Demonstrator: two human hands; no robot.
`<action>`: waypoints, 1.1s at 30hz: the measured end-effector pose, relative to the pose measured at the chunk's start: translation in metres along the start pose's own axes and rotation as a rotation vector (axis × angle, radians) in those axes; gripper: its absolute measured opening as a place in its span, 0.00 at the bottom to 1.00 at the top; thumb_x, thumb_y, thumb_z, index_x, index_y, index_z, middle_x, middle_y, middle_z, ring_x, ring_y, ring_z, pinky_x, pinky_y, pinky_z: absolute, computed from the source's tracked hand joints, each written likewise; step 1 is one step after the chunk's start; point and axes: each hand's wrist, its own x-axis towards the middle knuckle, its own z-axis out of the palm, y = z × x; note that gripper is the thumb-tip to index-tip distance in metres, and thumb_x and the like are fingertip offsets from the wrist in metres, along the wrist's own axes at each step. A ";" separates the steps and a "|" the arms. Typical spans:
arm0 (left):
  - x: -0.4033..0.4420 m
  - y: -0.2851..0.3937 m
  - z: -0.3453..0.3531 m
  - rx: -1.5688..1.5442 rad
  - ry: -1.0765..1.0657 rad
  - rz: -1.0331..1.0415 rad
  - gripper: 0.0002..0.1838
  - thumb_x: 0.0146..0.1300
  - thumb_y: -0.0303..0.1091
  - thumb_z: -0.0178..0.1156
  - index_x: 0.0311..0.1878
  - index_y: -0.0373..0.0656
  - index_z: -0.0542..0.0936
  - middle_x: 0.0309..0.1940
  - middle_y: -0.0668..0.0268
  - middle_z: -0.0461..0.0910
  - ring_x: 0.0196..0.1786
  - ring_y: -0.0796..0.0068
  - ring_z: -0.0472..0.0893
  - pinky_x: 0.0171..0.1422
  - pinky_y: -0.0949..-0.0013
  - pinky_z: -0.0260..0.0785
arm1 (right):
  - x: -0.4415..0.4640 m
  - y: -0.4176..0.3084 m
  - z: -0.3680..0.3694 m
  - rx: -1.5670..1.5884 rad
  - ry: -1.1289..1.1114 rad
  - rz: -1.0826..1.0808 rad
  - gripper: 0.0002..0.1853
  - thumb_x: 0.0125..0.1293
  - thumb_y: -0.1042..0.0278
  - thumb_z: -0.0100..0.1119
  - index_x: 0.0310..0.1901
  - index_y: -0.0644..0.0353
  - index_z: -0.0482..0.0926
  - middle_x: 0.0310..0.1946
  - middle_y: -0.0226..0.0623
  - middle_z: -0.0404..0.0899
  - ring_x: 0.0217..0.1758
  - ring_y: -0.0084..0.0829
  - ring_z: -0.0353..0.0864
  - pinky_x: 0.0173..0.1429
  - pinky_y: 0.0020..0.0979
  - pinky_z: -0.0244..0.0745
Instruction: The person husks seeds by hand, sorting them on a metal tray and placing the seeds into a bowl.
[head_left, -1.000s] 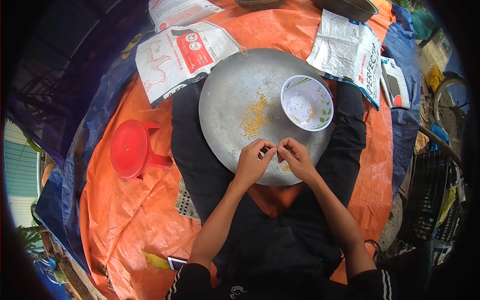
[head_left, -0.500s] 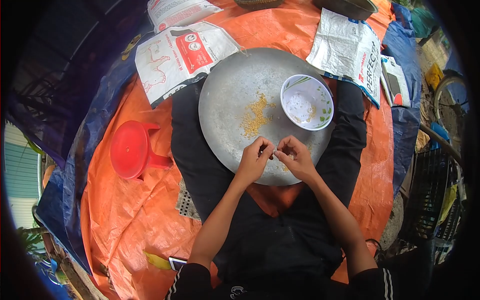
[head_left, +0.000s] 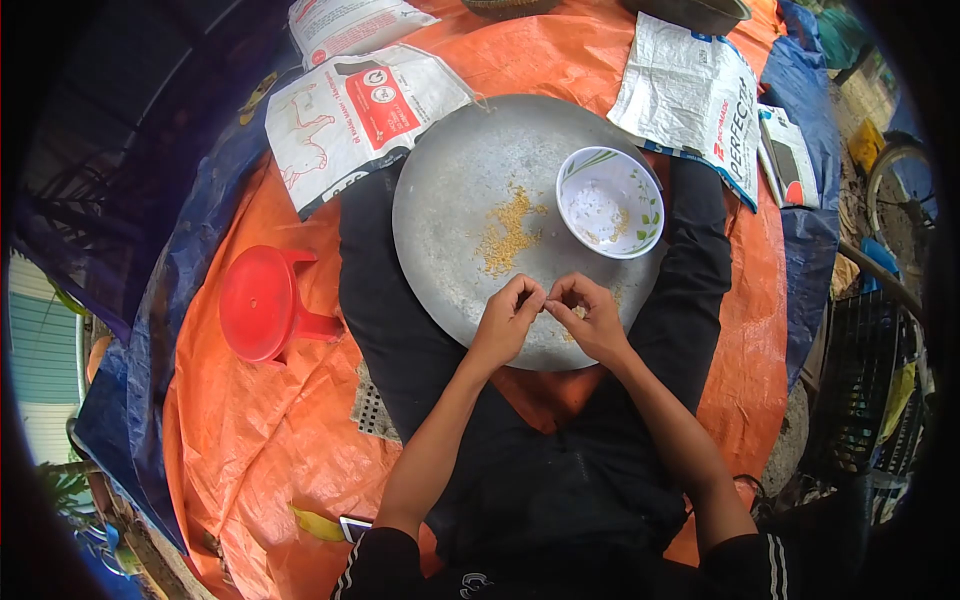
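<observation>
Over the near edge of a round grey metal tray (head_left: 440, 210), my left hand (head_left: 508, 318) and my right hand (head_left: 590, 318) meet fingertip to fingertip. Both are pinched closed, thumb against forefinger, and whatever sits between them is too small to make out. A loose patch of golden grains (head_left: 508, 235), like unhusked rice, lies on the tray just beyond my left hand. More grains show beside and partly under my right hand. Farther back on the right, a white bowl (head_left: 610, 203) with green leaf patterns rests on the tray, with some pale grains inside.
Orange tarpaulin (head_left: 270, 430) covers the ground, with blue tarpaulin (head_left: 805, 270) at the sides. A red plastic stool (head_left: 258, 303) lies tipped at left. Printed sacks (head_left: 365, 115) flank the tray's far side. A phone (head_left: 354, 527) lies near my left elbow; a black crate (head_left: 860, 375) stands at right.
My pinched fingertips have drawn slightly closer together and now touch. The whole view has shifted a little; the grains, tray and bowl look the same.
</observation>
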 end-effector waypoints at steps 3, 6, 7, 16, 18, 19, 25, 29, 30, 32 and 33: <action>0.000 0.001 0.001 -0.006 -0.001 0.006 0.11 0.77 0.40 0.56 0.40 0.43 0.76 0.25 0.77 0.68 0.28 0.89 0.63 0.31 0.79 0.56 | 0.000 0.001 0.000 -0.031 0.016 -0.019 0.05 0.65 0.77 0.66 0.39 0.65 0.78 0.29 0.31 0.81 0.32 0.19 0.80 0.38 0.24 0.75; 0.000 0.001 0.001 0.000 0.003 0.029 0.11 0.77 0.40 0.56 0.40 0.43 0.76 0.25 0.78 0.67 0.28 0.89 0.63 0.31 0.79 0.55 | -0.001 0.000 0.000 -0.041 0.015 -0.015 0.05 0.65 0.79 0.65 0.39 0.65 0.78 0.31 0.30 0.80 0.33 0.18 0.78 0.39 0.24 0.73; 0.000 0.001 0.002 0.000 0.003 0.028 0.11 0.77 0.40 0.56 0.40 0.43 0.76 0.25 0.78 0.67 0.28 0.89 0.63 0.31 0.79 0.55 | -0.002 -0.001 0.000 -0.036 0.008 0.002 0.04 0.66 0.80 0.64 0.39 0.64 0.78 0.32 0.28 0.79 0.35 0.17 0.77 0.41 0.23 0.72; -0.003 0.004 0.004 -0.026 -0.002 0.014 0.10 0.77 0.35 0.54 0.39 0.40 0.74 0.28 0.75 0.68 0.32 0.87 0.64 0.36 0.76 0.59 | -0.002 -0.002 0.001 -0.101 0.059 -0.090 0.06 0.63 0.83 0.66 0.39 0.65 0.79 0.33 0.32 0.79 0.34 0.21 0.80 0.40 0.25 0.75; -0.003 0.003 0.005 -0.062 0.010 0.035 0.09 0.77 0.34 0.54 0.39 0.41 0.74 0.29 0.75 0.68 0.32 0.87 0.64 0.36 0.77 0.59 | -0.003 -0.005 0.002 -0.125 0.067 -0.098 0.06 0.62 0.83 0.66 0.39 0.65 0.79 0.33 0.33 0.78 0.34 0.22 0.80 0.39 0.25 0.75; -0.003 0.003 0.007 -0.063 0.009 0.034 0.09 0.77 0.34 0.54 0.39 0.41 0.74 0.29 0.75 0.68 0.32 0.87 0.64 0.36 0.77 0.59 | -0.003 -0.006 0.002 -0.150 0.076 -0.107 0.06 0.62 0.84 0.66 0.39 0.65 0.79 0.33 0.33 0.78 0.34 0.22 0.81 0.39 0.25 0.75; -0.001 0.002 0.016 -0.131 0.058 0.050 0.08 0.76 0.33 0.55 0.39 0.40 0.74 0.31 0.75 0.69 0.34 0.87 0.65 0.38 0.77 0.60 | -0.007 -0.002 0.014 -0.153 0.194 -0.184 0.08 0.61 0.87 0.63 0.39 0.65 0.79 0.33 0.36 0.76 0.31 0.27 0.80 0.36 0.28 0.74; -0.002 0.001 0.021 -0.180 0.115 0.044 0.09 0.77 0.33 0.55 0.39 0.40 0.74 0.30 0.75 0.70 0.33 0.87 0.65 0.38 0.78 0.61 | -0.007 0.002 0.019 -0.159 0.202 -0.208 0.09 0.61 0.88 0.62 0.40 0.65 0.77 0.34 0.38 0.76 0.32 0.29 0.80 0.36 0.29 0.73; -0.002 0.001 0.022 -0.191 0.126 0.035 0.09 0.77 0.33 0.55 0.39 0.40 0.74 0.30 0.75 0.70 0.33 0.87 0.65 0.38 0.78 0.60 | -0.007 0.002 0.019 -0.189 0.204 -0.225 0.09 0.62 0.89 0.61 0.41 0.65 0.77 0.34 0.39 0.75 0.32 0.31 0.79 0.36 0.29 0.73; -0.002 -0.001 0.024 -0.203 0.140 0.034 0.09 0.77 0.33 0.55 0.39 0.40 0.74 0.29 0.75 0.70 0.33 0.87 0.65 0.37 0.78 0.60 | -0.007 0.001 0.020 -0.219 0.206 -0.243 0.09 0.62 0.89 0.60 0.41 0.65 0.76 0.34 0.39 0.75 0.32 0.32 0.78 0.35 0.30 0.72; -0.002 -0.003 0.024 -0.213 0.152 0.031 0.09 0.77 0.33 0.55 0.39 0.41 0.74 0.29 0.75 0.70 0.32 0.87 0.65 0.36 0.78 0.59 | -0.007 0.001 0.021 -0.237 0.197 -0.248 0.10 0.62 0.89 0.59 0.41 0.65 0.75 0.35 0.40 0.74 0.32 0.33 0.78 0.35 0.31 0.72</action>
